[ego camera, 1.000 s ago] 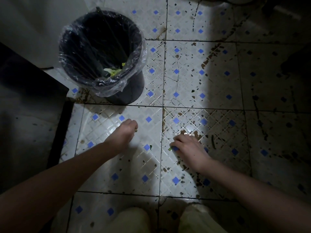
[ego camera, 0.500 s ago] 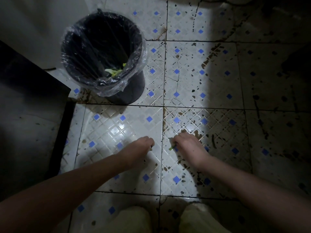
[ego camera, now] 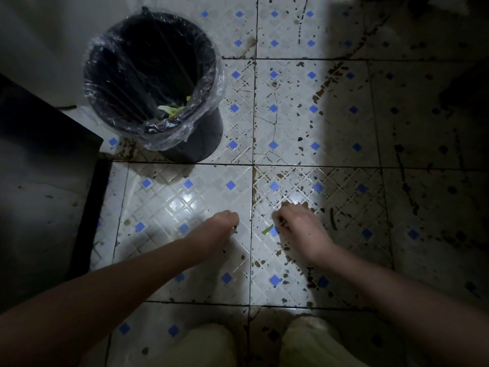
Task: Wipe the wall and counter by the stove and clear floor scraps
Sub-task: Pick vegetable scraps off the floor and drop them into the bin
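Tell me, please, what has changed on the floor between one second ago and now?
The left hand moved right and nearer to the person, across the tile toward the right hand. Its curled fingers seem to pinch a small scrap. The right hand stayed in place, with its fingertips by the green scrap; whether it grips the scrap is unclear. The lined bin did not move.

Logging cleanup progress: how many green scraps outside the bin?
2: one scrap on the floor beside the right hand; one bit pinched by the left hand. Stains may hide more.
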### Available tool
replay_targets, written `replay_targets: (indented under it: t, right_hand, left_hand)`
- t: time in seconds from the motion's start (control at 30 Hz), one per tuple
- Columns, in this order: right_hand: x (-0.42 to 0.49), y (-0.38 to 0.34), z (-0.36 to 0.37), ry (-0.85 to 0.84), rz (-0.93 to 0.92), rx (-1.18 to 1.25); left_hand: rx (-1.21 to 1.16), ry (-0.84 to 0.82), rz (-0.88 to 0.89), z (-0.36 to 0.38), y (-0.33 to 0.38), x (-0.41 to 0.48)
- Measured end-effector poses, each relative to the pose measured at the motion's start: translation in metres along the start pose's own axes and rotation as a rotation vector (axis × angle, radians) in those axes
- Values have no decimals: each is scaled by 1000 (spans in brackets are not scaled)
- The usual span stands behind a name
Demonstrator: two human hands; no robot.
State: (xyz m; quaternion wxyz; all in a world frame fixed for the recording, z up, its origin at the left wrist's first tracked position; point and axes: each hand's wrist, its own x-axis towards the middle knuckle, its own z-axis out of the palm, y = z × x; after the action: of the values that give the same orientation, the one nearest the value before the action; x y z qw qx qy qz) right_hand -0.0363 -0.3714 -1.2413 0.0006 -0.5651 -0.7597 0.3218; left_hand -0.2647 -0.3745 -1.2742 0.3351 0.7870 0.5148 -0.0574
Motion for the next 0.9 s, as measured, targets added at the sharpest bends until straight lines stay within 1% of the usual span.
replay_targets:
  t: [0.23,0.4,0.53,0.6,0.73,0.9]
  right_hand:
    - [4,2,7,34,5,3]
    - [3,2,7,29,53,33]
    - [3,3,7,32,93,119]
    - [4,3,10,36,99,133]
    - [8,0,15,48,61,140]
    - [14,-9,19,-31,11,69]
  left_hand:
    - [63,-77,30,-4,5,4]
    - [119,-70,45,2,0,8]
    - [94,65,82,-6,-8,14]
    - [103,123,131,-13,-11,14]
    - [138,152,166,-20,-11,12]
    - [127,131,135,-17,-11,10]
